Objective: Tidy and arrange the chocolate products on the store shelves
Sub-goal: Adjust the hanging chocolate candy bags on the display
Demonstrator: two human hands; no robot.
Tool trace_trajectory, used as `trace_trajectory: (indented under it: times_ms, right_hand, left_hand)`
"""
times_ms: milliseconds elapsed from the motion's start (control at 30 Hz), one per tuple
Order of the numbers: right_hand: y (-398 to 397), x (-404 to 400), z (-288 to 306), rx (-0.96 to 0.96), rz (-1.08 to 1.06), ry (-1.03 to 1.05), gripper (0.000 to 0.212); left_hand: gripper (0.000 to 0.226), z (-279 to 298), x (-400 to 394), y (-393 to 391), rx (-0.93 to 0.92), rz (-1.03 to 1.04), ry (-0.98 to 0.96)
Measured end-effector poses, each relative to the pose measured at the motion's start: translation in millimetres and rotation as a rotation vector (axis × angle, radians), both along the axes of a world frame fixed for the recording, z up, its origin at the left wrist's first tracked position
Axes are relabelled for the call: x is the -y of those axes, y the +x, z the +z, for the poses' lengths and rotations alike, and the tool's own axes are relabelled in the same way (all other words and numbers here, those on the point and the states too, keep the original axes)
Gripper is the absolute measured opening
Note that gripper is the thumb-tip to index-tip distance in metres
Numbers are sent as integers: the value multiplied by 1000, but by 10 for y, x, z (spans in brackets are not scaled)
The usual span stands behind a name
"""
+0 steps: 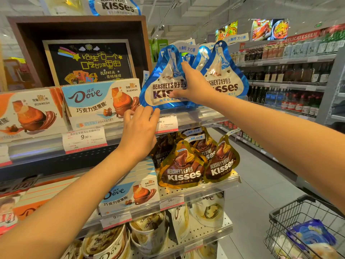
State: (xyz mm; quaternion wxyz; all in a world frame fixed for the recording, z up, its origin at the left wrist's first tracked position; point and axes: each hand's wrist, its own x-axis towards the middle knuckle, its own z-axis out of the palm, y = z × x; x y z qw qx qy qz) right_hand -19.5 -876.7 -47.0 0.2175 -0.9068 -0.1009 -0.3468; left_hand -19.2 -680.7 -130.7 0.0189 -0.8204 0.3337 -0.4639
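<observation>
A blue-and-white Hershey's Kisses bag [164, 85] stands at the front of the upper shelf [197, 116]. My right hand [194, 86] grips its right side, thumb on the front and fingers reaching behind. A second blue Kisses bag [227, 85] stands just to the right, partly hidden by that hand. My left hand [140, 128] is raised below the first bag, its fingertips touching the bag's bottom edge beside a light-blue Dove box [93, 101]. Brown-and-gold Kisses bags [183, 171] stand on the shelf below.
More Dove boxes [130, 195] lie on the middle shelf, with Dove tubs [104, 245] and white pouches [209, 210] beneath. A chalkboard sign [89, 62] stands behind the top boxes. A wire shopping basket [291, 217] sits at lower right, and bottle shelves [289, 75] line the far side of the aisle.
</observation>
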Motion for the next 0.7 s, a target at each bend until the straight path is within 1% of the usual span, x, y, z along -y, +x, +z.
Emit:
trace_trajectory:
  times_ms: [67,233,333,433,500,533,600,633,700]
  right_hand:
    - [14,1,-8,7,-2,23,62]
    - [14,-10,-23,16,-33,13,65]
    - [-7,9,12,-52,-7,-20,83]
    - [-45,52,104,-139,40,-42,90]
    - [-88,108,180,-178,50,-15,94]
    - [-121,139,210,-186,50,2,93]
    - [-213,200,241,-177,61,36,81]
    - [-255,226,241,-153,87,79,72]
    - [-304,292,233,-62,148,213,52]
  left_hand:
    - [68,-13,5,-5,13,-4,-12]
    - [67,-8,11,6,6,-18,-31]
    - [71,11,-1,30,-21,-20,-21]
    - [71,68,-37,43,-55,-24,39]
    - [70,162,-61,33,-129,-27,94]
    - [71,225,-68,28,-192,-38,99]
    - [66,361,-58,31,-302,-88,47]
    - [60,426,-42,29,-330,-128,-8]
    - [46,543,2,40,-327,-224,-152]
